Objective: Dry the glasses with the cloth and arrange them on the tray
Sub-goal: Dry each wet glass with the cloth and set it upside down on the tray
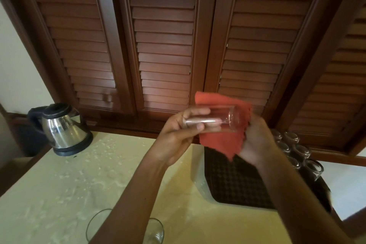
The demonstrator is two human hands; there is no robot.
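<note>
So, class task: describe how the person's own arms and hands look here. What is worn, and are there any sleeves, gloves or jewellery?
Both hands are bare: no gloves on the left hand or the right hand. Both forearms are uncovered as far as the picture's bottom edge, so no sleeve or cuff shows. No watch, bracelet or ring is visible on the parts that show, though some fingers are hidden. No markings can be made out.

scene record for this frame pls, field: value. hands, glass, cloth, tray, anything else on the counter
left hand: holds the glass sideways, above the counter
right hand: holds the orange cloth against the glass's base end
tray: dark, checked surface, on the counter at right
glasses on tray: several along its far right edge, count unclear
counter: pale, with water drops
kettle: steel, far left of the counter
near edge: another glass, partly hidden by the left arm
</note>
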